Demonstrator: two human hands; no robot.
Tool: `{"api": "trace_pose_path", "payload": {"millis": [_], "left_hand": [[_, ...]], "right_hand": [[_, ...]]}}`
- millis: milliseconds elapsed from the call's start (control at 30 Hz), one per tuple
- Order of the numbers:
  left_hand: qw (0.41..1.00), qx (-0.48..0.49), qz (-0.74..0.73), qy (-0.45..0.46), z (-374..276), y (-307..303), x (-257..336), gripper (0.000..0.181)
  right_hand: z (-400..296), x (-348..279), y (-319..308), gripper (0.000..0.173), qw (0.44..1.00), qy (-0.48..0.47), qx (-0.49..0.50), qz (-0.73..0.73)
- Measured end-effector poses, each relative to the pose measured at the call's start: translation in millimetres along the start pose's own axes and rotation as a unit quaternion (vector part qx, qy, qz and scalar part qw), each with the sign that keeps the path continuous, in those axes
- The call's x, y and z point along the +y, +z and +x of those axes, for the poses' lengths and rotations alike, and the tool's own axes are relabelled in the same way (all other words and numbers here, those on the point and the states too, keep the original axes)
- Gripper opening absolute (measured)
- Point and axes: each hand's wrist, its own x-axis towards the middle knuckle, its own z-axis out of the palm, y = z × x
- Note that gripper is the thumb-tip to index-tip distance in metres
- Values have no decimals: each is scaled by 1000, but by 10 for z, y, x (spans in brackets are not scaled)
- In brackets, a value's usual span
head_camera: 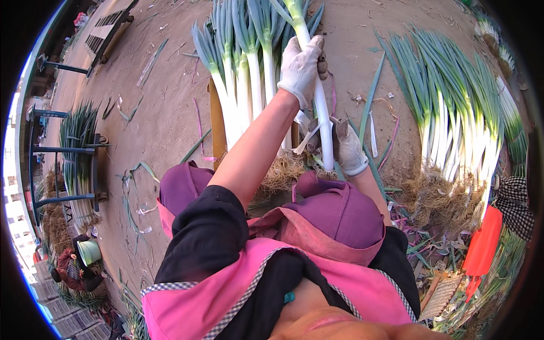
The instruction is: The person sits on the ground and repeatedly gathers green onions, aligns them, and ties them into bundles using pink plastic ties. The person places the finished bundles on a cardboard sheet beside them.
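My left hand [301, 66], in a white knit glove with soiled fingertips, grips a single long green onion [324, 123] by its upper white shaft. The onion stands nearly upright, roots down, just above my knees. My right hand [350, 146], gloved too, is around its lower shaft, partly hidden behind it. A loose strip of pale outer skin [302, 142] hangs off the shaft beside the right fingers. Behind my left forearm, a row of green onions [255, 80] leans against a brown board-like edge [216, 123], with tangled roots [282, 172] toward me.
To the right lies a large pile of green onions [452, 110], roots toward me, near a red plastic-looking item [483, 242]. Leaf scraps and pink ties litter the dirt ground [148, 110]. At left, a blue-framed cart [63, 149] carries bundled onions; a person [70, 270] is by a pale green bucket [89, 253].
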Motion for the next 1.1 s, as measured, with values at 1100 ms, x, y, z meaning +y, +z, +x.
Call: {"api": "trace_pose_path", "payload": {"millis": [1100], "left_hand": [[745, 134, 653, -13, 230, -2527, -577, 72]], "right_hand": [[-1551, -1915, -2630, 63, 263, 93, 538, -795]]}}
